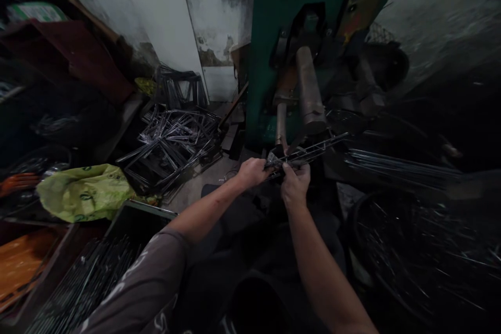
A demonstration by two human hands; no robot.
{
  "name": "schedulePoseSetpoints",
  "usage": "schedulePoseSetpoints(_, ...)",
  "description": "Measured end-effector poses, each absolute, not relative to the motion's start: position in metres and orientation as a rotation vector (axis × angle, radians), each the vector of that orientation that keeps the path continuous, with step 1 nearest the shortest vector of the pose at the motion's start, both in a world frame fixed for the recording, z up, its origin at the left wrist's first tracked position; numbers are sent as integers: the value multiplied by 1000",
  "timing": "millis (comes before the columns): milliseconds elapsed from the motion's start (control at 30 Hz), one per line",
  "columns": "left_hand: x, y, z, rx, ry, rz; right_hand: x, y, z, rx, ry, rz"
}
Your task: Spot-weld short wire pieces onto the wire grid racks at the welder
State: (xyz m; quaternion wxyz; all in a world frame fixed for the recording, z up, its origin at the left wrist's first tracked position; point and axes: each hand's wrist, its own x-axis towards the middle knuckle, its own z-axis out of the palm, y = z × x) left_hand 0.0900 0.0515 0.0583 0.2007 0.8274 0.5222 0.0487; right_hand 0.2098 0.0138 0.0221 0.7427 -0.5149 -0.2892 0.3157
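Note:
Both of my hands hold a small wire frame (pixel 319 150) made of thin metal rods. My left hand (pixel 252 173) is closed on its left end. My right hand (pixel 296 182) pinches it near the middle, thumb on top. Just above my right thumb, the lower electrode (pixel 281 125) of a green spot-welding machine (pixel 261 62) comes down close to the wires; whether it touches them I cannot tell. A thicker metal arm (pixel 310 83) of the machine reaches out beside it. My fingertips are partly hidden by the frame and the dim light.
Bent wire frames (pixel 176 133) lie heaped on the floor at left, near a yellow-green sack (pixel 86 193). A crate of rods (pixel 90 271) stands lower left. To the right are a bundle of rods (pixel 399 164) and a round tub (pixel 362 240) with wire pieces.

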Motion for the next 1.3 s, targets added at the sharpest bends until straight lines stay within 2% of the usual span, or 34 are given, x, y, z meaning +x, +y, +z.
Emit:
schedulePoseSetpoints(367, 95, 56, 58, 2264, 1461, 173, 214, 23, 18, -1077, -590, 698)
schedulePoseSetpoints(533, 94, 55, 54, 2268, 1445, 249, 211, 21, 23, -1070, -513, 812)
schedulePoseSetpoints(1300, 127, 65, 61, 2333, 1475, 223, 232, -18, -7, -1467, -463, 1147)
